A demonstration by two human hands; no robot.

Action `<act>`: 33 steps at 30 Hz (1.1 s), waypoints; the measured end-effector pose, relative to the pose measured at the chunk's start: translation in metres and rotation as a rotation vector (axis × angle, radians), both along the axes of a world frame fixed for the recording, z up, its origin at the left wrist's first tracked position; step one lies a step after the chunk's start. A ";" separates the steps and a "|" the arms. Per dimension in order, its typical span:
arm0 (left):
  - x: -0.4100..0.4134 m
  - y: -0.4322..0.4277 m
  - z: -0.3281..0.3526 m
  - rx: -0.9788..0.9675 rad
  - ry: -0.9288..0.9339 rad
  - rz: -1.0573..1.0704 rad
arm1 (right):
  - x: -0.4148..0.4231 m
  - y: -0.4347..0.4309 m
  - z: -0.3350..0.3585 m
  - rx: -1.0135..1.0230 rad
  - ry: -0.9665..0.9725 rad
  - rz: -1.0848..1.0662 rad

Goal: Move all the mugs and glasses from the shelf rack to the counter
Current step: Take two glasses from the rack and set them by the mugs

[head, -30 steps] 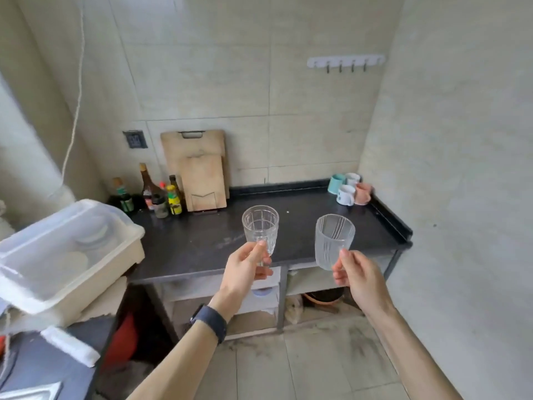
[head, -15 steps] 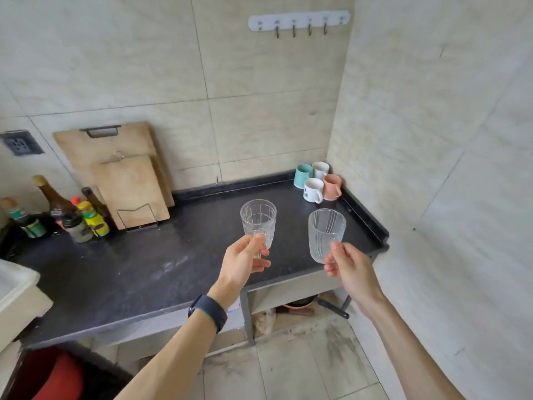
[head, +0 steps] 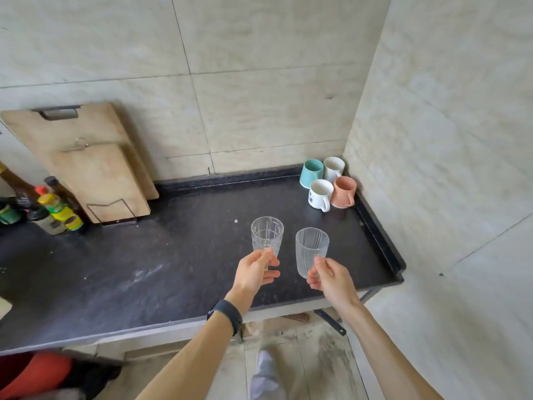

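My left hand (head: 255, 272) grips the base of a clear cut-pattern glass (head: 267, 235), held upright above the dark counter (head: 144, 269). My right hand (head: 328, 277) pinches the lower part of a ribbed frosted glass (head: 311, 249), also upright and just right of the first. Several mugs stand in the counter's far right corner: a teal mug (head: 311, 173), a white mug (head: 333, 168), a white printed mug (head: 320, 194) and a salmon mug (head: 343, 192). The shelf rack is out of view.
Two wooden cutting boards (head: 95, 168) lean on the tiled wall at the back left. Sauce bottles (head: 54, 210) cluster at the far left. The counter has a raised rim (head: 377, 232) on its right side. A red object (head: 34, 373) sits on the floor below.
I have come closer to the counter, and both glasses now hang over its right half, nearer the mugs. The white bin at the left has left the view.
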State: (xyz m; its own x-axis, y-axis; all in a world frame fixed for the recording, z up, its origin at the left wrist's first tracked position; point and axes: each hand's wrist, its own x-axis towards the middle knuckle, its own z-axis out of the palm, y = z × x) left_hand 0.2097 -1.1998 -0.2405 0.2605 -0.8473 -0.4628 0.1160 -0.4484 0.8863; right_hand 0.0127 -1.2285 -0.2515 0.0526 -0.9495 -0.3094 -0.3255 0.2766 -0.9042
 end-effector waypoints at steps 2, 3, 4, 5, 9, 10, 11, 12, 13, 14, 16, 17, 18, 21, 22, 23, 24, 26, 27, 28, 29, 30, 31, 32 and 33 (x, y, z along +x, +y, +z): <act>-0.002 -0.020 -0.018 0.043 0.028 -0.004 | 0.004 -0.025 -0.019 0.065 0.008 0.006; -0.003 -0.031 -0.026 0.060 0.044 -0.009 | 0.006 -0.037 -0.029 0.097 0.006 0.002; -0.002 -0.043 -0.035 0.075 0.057 -0.014 | 0.009 -0.051 -0.038 0.128 0.001 -0.005; -0.001 -0.056 -0.043 0.090 0.068 -0.016 | 0.013 -0.065 -0.047 0.159 -0.004 -0.017; 0.005 -0.107 -0.069 0.142 0.127 -0.003 | 0.028 -0.121 -0.074 0.286 -0.064 -0.118; 0.007 -0.119 -0.074 0.161 0.135 0.002 | 0.032 -0.136 -0.078 0.317 -0.086 -0.153; 0.009 -0.131 -0.079 0.181 0.140 0.003 | 0.036 -0.149 -0.080 0.344 -0.103 -0.179; 0.012 -0.142 -0.084 0.193 0.144 -0.001 | 0.040 -0.161 -0.082 0.365 -0.115 -0.190; 0.015 -0.153 -0.088 0.203 0.146 -0.007 | 0.045 -0.173 -0.085 0.382 -0.119 -0.184; 0.017 -0.165 -0.093 0.215 0.148 -0.009 | 0.049 -0.184 -0.087 0.397 -0.121 -0.170; 0.024 -0.186 -0.100 0.246 0.135 -0.012 | 0.057 -0.208 -0.092 0.421 -0.127 -0.157; 0.026 -0.194 -0.104 0.256 0.126 -0.019 | 0.060 -0.218 -0.094 0.426 -0.130 -0.149; 0.029 -0.203 -0.107 0.262 0.117 -0.027 | 0.064 -0.228 -0.098 0.430 -0.136 -0.140; 0.036 -0.229 -0.118 0.266 0.104 -0.039 | 0.074 -0.259 -0.107 0.421 -0.172 -0.132; 0.039 -0.239 -0.120 0.260 0.106 -0.039 | 0.077 -0.269 -0.111 0.408 -0.186 -0.130; 0.041 -0.248 -0.122 0.254 0.110 -0.037 | 0.080 -0.279 -0.114 0.397 -0.198 -0.127; 0.043 -0.257 -0.125 0.249 0.115 -0.034 | 0.082 -0.289 -0.117 0.389 -0.211 -0.123; 0.047 -0.276 -0.128 0.239 0.123 -0.034 | 0.087 -0.307 -0.124 0.383 -0.239 -0.127; 0.048 -0.285 -0.129 0.235 0.125 -0.033 | 0.089 -0.316 -0.128 0.383 -0.246 -0.123; 0.049 -0.294 -0.131 0.228 0.123 -0.030 | 0.090 -0.324 -0.131 0.379 -0.249 -0.109; 0.050 -0.303 -0.132 0.220 0.120 -0.031 | 0.092 -0.333 -0.135 0.372 -0.252 -0.090; 0.051 -0.312 -0.133 0.214 0.115 -0.031 | 0.094 -0.341 -0.138 0.363 -0.253 -0.072; 0.052 -0.321 -0.134 0.210 0.110 -0.031 | 0.097 -0.349 -0.140 0.354 -0.247 -0.057; 0.053 -0.329 -0.136 0.206 0.105 -0.031 | 0.100 -0.357 -0.142 0.345 -0.233 -0.047; 0.054 -0.337 -0.137 0.204 0.102 -0.031 | 0.103 -0.365 -0.144 0.336 -0.220 -0.040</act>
State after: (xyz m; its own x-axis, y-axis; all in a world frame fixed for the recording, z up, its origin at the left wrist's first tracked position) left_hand 0.2635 -1.5373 -0.3775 0.1787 -0.7402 -0.6482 0.1833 -0.6222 0.7611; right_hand 0.1153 -1.5933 -0.3960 0.1172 -0.7998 -0.5887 -0.1175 0.5775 -0.8079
